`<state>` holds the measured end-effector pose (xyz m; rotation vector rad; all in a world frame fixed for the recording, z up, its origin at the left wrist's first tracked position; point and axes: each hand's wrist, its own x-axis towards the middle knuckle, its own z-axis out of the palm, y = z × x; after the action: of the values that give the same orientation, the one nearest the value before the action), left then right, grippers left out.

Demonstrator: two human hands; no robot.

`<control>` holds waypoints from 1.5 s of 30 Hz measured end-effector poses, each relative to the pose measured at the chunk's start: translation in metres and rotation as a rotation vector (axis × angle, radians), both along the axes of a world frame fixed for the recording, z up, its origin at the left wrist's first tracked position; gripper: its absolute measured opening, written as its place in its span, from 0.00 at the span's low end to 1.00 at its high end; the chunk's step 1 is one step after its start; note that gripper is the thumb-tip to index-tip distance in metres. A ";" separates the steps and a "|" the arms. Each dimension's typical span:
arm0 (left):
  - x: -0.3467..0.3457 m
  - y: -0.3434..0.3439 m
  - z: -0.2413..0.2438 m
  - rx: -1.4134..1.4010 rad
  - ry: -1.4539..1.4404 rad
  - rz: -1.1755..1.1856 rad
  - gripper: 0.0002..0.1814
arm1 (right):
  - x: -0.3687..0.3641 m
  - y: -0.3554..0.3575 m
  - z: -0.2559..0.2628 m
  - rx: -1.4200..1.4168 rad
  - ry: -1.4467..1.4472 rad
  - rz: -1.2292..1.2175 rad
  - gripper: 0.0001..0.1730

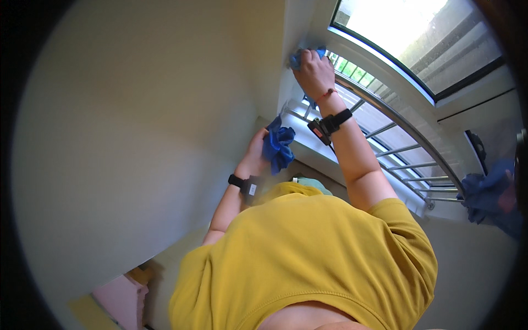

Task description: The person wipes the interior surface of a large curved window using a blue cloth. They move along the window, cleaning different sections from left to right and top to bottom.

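My right hand [314,73] is raised and presses a crumpled blue cloth [296,61] against the white window frame [309,31], close to the wall corner. Its fingers curl over the cloth and hide much of it. Lower down, my left hand [256,152] grips a darker blue cloth [280,149] that hangs in loose folds beside the wall. Just beyond my right forearm runs a curved metal railing [396,112] with several bars across the window.
A large plain wall [144,123] fills the left side. A window pane [396,29] with a dark edge is at upper right. Blue fabric [489,192] hangs by the railing's right end. At lower left stands a pink piece of furniture [119,299].
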<state>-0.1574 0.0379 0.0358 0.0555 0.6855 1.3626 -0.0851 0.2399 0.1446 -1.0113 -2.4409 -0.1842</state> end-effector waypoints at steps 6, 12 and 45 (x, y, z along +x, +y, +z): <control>0.018 0.007 0.007 -0.038 -0.089 -0.036 0.23 | 0.004 0.019 -0.006 -0.039 -0.140 -0.073 0.17; 0.017 0.016 0.006 0.024 -0.062 -0.065 0.22 | -0.002 0.008 -0.004 -0.036 -0.162 -0.113 0.21; -0.001 0.009 -0.016 -0.071 -0.008 -0.017 0.29 | -0.013 0.019 -0.032 0.196 -0.055 -0.084 0.10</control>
<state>-0.1584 0.0465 0.0195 -0.0008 0.7243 1.3201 -0.0981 0.2590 0.1126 -1.0331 -2.3751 -0.4757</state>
